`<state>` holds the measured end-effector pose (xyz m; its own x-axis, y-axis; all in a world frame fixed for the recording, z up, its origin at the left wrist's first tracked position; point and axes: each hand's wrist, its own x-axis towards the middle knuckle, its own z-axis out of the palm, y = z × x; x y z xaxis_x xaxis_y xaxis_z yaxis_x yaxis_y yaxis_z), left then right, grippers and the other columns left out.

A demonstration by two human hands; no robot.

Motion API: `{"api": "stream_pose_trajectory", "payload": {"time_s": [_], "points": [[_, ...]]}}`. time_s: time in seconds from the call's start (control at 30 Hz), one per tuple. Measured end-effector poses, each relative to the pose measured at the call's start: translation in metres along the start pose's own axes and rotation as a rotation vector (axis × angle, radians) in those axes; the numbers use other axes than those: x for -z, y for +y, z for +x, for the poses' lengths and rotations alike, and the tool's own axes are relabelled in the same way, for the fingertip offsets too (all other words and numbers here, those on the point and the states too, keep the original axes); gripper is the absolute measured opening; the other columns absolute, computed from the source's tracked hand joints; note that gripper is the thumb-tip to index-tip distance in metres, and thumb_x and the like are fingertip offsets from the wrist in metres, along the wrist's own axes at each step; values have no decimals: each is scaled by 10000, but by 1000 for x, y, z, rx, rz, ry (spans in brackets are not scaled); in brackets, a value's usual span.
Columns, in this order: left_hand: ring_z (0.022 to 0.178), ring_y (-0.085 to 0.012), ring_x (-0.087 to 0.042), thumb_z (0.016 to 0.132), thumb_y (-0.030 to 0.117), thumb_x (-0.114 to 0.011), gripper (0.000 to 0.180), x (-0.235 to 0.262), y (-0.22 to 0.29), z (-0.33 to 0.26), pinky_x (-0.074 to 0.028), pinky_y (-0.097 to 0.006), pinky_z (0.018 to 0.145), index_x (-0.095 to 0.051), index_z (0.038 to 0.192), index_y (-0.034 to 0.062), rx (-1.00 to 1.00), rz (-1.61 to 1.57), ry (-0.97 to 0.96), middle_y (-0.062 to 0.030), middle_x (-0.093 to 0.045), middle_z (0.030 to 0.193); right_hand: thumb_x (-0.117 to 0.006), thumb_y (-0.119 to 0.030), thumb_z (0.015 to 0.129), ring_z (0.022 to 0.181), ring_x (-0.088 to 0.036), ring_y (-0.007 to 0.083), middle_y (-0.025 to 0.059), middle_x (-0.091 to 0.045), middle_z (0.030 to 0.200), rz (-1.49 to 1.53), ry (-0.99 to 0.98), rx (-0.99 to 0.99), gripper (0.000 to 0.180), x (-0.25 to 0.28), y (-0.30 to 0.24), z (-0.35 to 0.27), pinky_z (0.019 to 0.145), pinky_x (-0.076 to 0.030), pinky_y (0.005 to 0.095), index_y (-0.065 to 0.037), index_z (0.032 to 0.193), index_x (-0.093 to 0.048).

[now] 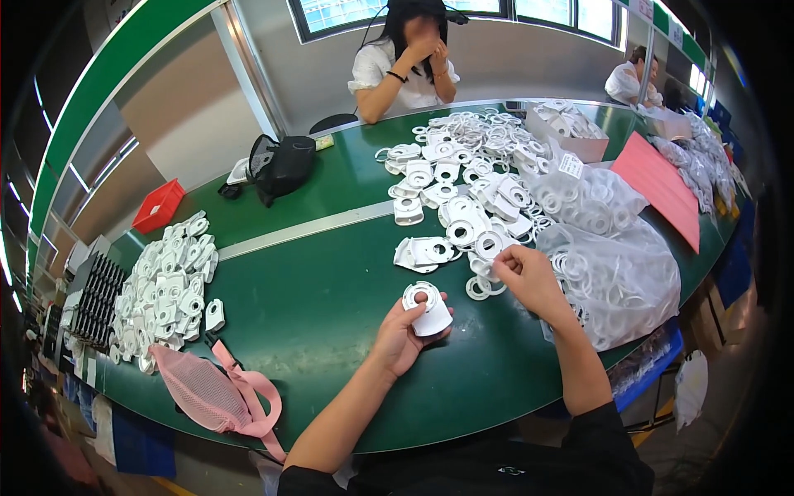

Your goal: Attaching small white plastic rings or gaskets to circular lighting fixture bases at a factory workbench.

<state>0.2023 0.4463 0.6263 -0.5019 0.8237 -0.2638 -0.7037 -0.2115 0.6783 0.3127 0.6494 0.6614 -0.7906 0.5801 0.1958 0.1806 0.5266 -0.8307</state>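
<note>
- Fingers of my left hand are clamped around a white plastic housing, held just above the green surface with its round opening facing up.
- My right hand has its fingers pinched together on what I take to be a white ring, at the edge of the loose parts pile.
- I'd keep the housing level and steady, then bring the ring square over the opening so it seats without cocking.

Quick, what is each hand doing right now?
Left hand: closed around a white plastic part, holding it.
Right hand: fingers pinched together over the loose white rings; what they pinch cannot be told.
</note>
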Motion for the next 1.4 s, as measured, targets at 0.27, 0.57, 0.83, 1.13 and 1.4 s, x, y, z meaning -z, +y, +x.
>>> {"api": "stream_pose_trajectory", "payload": {"time_s": [0.27, 0.57, 0.83, 1.13, 1.4], "points": [[976, -263, -616, 850, -15, -443, 423, 4, -2, 2, -532, -274, 640, -347, 1255, 55, -32, 215, -23, -148, -541, 1203, -586, -166, 874, 547, -504, 56, 1, -573, 667, 529, -104, -236, 177, 7, -2, 9, 457, -380, 202, 9, 880, -611], [1025, -284, -590, 802, -57, -490, 558, -2, -12, 0, -539, -339, 786, -312, 1320, 49, -10, 217, -98, -144, -506, 1218, -618, -151, 860, 583, -608, 99, 60, -619, 765, 642, -431, -158, 197, -40, -10, -12, 468, -468, 195, 13, 966, -593], [1046, -301, -579, 816, -70, -463, 552, -5, -10, -1, -538, -353, 811, -300, 1332, 40, 13, 171, -154, -153, -489, 1229, -663, -132, 818, 620, -590, 75, 61, -644, 754, 582, -298, -47, 175, -50, 6, -9, 543, -455, 191, 29, 880, -635], [1025, -265, -591, 953, 130, -402, 403, -4, -12, -2, -542, -314, 749, -301, 1336, 58, 5, 175, -140, -126, -499, 1217, -717, -183, 762, 564, -514, 43, 34, -634, 688, 414, -266, -79, 204, -44, -6, -13, 485, -388, 187, 12, 783, -661], [1005, -246, -604, 955, 140, -405, 396, -4, -11, -1, -529, -283, 696, -312, 1332, 63, -15, 239, -152, -117, -514, 1200, -715, -165, 764, 601, -564, 53, 47, -640, 697, 372, -310, -109, 212, -41, -9, -13, 521, -431, 183, 32, 799, -643]]}}
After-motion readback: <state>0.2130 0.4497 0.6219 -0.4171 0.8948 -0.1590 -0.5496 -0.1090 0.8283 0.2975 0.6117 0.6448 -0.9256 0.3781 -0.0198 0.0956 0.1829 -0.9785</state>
